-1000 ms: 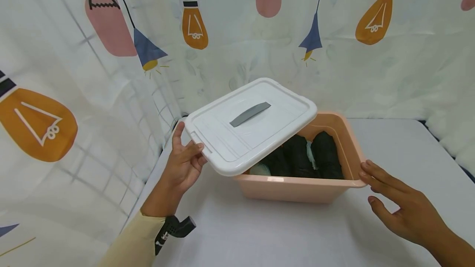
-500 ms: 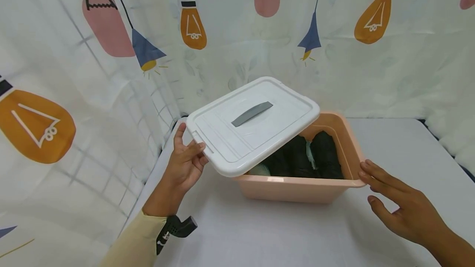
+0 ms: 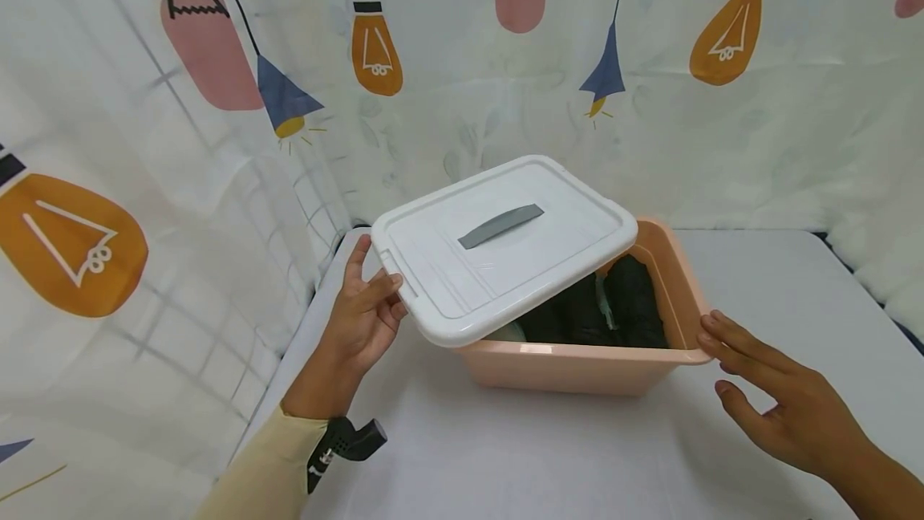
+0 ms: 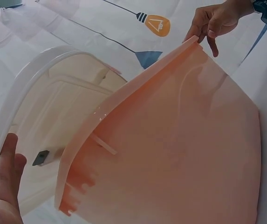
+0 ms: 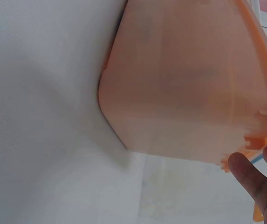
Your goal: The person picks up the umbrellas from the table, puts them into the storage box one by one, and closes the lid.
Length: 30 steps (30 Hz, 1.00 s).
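Note:
A white lid point(image 3: 505, 255) with a grey handle point(image 3: 501, 226) hangs tilted over the left part of a peach plastic storage box point(image 3: 570, 371). My left hand point(image 3: 364, 319) pinches the lid by its left edge, thumb on top, index finger raised along the side. In the left wrist view the lid's underside point(image 4: 72, 93) faces the box, apart from the rim at the near end. At the box's right end my right hand point(image 3: 787, 392) touches the rim with its fingers fairly straight, thumb held away. Black bundles point(image 3: 635, 303) lie inside, partly hidden by the lid.
The box stands on a white-covered table point(image 3: 549, 456). A patterned curtain point(image 3: 476, 87) closes off the back and the left side. A black camera mount point(image 3: 354, 441) sticks out from my left wrist.
My left hand has shifted slightly right with the lid, which now covers more of the box and has its far end a little lower. The right hand and the box have stayed put.

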Each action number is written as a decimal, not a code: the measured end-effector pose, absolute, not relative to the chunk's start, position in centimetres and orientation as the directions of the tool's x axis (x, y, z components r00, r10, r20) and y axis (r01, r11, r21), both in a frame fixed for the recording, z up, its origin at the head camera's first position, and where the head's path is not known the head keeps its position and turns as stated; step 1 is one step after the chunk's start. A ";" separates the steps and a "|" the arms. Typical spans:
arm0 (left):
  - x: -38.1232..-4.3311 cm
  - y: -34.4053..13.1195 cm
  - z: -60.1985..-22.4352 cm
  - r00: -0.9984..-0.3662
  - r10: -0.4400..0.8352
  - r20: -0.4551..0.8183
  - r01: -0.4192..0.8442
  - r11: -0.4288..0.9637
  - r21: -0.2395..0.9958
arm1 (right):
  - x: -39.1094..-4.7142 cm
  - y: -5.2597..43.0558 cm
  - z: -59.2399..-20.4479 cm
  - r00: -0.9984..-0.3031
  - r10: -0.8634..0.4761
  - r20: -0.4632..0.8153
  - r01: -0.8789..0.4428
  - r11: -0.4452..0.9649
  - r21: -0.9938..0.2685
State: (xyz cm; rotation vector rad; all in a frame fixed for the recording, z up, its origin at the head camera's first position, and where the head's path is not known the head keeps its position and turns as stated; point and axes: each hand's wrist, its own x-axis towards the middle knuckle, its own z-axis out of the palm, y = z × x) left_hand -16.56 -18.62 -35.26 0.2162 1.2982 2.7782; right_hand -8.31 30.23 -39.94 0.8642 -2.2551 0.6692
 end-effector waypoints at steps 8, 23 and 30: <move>-16.5 -18.6 -35.4 -0.988 0.129 0.088 -0.014 -0.635 0.772 | -8.4 30.2 -39.9 -0.589 -0.410 0.697 -0.721 0.656 -0.223; -16.8 -18.2 -35.2 -0.978 0.193 0.078 -0.068 -0.651 0.756 | -8.4 30.2 -39.8 -0.595 -0.410 0.692 -0.714 0.665 -0.219; -17.0 -18.1 -35.3 -0.974 0.220 0.059 -0.091 -0.611 0.786 | -8.3 30.2 -39.9 -0.590 -0.405 0.698 -0.720 0.655 -0.229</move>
